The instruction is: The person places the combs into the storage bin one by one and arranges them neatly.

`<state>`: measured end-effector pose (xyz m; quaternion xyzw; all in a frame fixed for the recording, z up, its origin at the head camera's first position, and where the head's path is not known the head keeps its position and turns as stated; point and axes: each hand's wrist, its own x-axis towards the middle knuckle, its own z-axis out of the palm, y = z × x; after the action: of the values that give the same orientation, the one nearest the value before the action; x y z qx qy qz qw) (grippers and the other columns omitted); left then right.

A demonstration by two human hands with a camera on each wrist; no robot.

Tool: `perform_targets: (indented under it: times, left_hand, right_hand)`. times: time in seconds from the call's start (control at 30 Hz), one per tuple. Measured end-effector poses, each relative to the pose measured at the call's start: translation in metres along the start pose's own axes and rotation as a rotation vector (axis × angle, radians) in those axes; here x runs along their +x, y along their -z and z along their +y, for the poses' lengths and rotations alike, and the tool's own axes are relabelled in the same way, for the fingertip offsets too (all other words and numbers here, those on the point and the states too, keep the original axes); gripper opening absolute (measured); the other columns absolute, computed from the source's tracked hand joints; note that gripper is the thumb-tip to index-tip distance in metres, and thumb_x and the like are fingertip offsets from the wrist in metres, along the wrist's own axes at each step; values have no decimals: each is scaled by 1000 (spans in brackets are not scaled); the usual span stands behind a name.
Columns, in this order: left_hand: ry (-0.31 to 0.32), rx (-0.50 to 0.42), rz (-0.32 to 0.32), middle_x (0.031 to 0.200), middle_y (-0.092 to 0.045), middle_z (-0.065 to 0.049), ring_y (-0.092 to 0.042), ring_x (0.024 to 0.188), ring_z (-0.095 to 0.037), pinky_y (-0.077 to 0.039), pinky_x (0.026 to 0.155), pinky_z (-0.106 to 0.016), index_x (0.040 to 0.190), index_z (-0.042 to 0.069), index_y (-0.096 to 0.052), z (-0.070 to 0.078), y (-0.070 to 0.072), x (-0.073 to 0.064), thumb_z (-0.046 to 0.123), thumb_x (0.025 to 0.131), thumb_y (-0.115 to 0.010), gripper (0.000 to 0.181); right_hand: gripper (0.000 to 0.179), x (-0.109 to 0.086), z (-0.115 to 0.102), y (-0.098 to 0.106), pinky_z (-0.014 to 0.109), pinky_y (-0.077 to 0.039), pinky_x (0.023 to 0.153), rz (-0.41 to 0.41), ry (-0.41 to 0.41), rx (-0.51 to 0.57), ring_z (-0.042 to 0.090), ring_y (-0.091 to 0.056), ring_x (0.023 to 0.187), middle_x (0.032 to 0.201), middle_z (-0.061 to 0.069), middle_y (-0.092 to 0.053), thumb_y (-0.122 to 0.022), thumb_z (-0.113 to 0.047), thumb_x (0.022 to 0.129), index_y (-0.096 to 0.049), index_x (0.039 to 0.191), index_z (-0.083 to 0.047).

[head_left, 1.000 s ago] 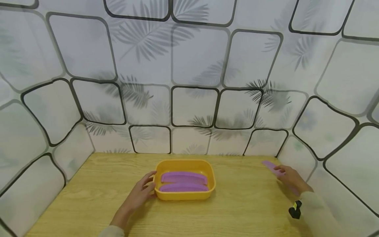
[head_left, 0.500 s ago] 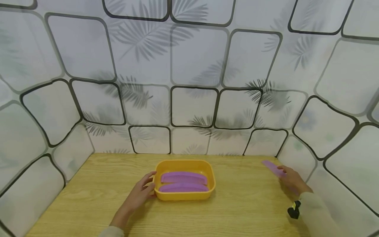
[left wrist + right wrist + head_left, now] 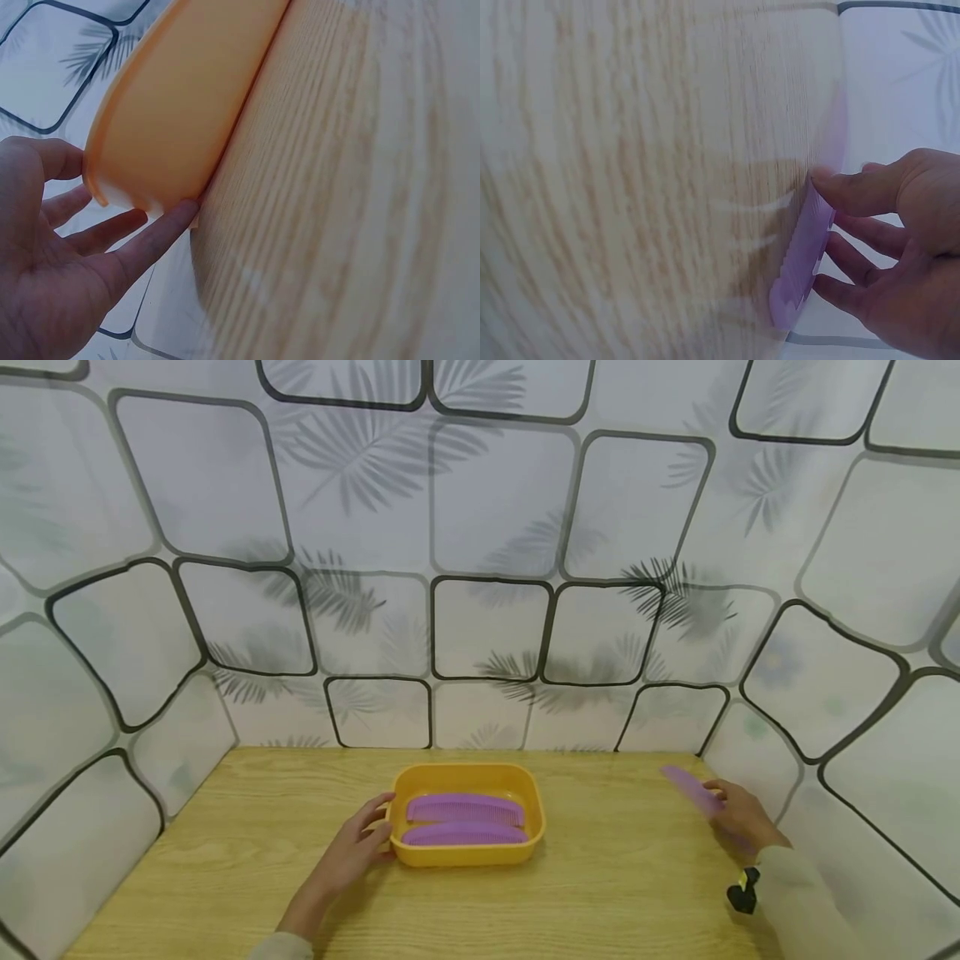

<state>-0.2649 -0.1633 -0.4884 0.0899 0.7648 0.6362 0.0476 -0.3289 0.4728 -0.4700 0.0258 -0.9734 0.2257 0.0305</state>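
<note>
In the head view, a purple comb [image 3: 690, 789] is at the far right of the table. My right hand [image 3: 741, 817] pinches it, thumb on one face and fingertips along the other, as the right wrist view shows. Part of the comb [image 3: 804, 251] is hidden behind the thumb. A yellow tray [image 3: 468, 857] stands mid-table. Inside lie two more purple combs, the rear comb [image 3: 465, 807] and the front comb [image 3: 465, 834], side by side. My left hand [image 3: 352, 852] touches the tray's left end with spread, fairly straight fingers; one fingertip reaches low on its wall [image 3: 172, 112].
The wooden table [image 3: 600, 893] meets a patterned wall covering [image 3: 487, 631] at the back and on both sides. A small black device with a yellow mark [image 3: 743, 893] sits at the right wrist, beside the pale sleeve [image 3: 798, 893].
The right hand's comb has shifted slightly leftward and looks blurred now, with the thumb drawn in on it. The left hand, tray and the two combs inside stay in place.
</note>
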Motion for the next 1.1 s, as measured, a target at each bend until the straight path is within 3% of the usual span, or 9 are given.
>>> perform_targets:
  times: [0.27,0.47,0.6,0.83,0.93,1.03,1.1]
  left_hand:
    - [-12,-1,-11,156,-36,-39,-54,133,-51,-64,90,-46,159,4,-34,1,1,-2,13,110,-47,52]
    - [-14,7,-8,155,-36,-39,-54,133,-51,-64,90,-46,159,4,-34,1,0,-2,13,110,-47,51]
    - [-14,13,-5,155,-37,-38,-54,133,-50,-64,90,-45,159,5,-34,1,-1,-2,14,110,-47,51]
    - [-18,20,-5,155,-37,-38,-54,133,-51,-64,89,-45,159,5,-34,1,0,-2,14,110,-47,51]
    - [-20,19,-2,155,-38,-39,-55,132,-51,-64,88,-45,159,5,-35,1,0,-2,14,110,-48,51]
    - [-19,21,-6,155,-37,-38,-55,132,-51,-64,88,-44,159,5,-34,1,0,-1,14,110,-47,51]
    - [-16,18,-5,155,-37,-38,-55,132,-51,-64,88,-44,159,5,-34,1,0,-1,14,110,-47,51]
  right_hand:
    - [65,2,-1,-1,64,-53,87,11,22,-24,57,-60,105,120,46,-58,-69,4,71,-52,132,16]
    - [61,3,1,-5,67,-52,86,94,74,-66,58,-60,102,116,48,-58,-73,6,67,-58,125,16]
    - [58,1,1,-7,67,-51,85,114,73,-46,57,-59,102,118,48,-57,-75,5,70,-59,125,14]
    - [44,-2,-1,-7,55,-52,85,79,42,22,62,-54,117,130,45,-55,-57,8,86,-59,130,13]
    - [44,-2,-2,-7,55,-55,84,70,45,67,62,-54,118,132,45,-54,-51,11,88,-59,131,12]
    - [42,0,-1,-8,59,-57,87,82,98,83,59,-57,116,131,43,-57,-51,13,88,-61,129,13]
    - [42,1,0,-10,50,-60,85,107,158,96,49,-62,111,127,40,-60,-52,16,85,-63,125,13]
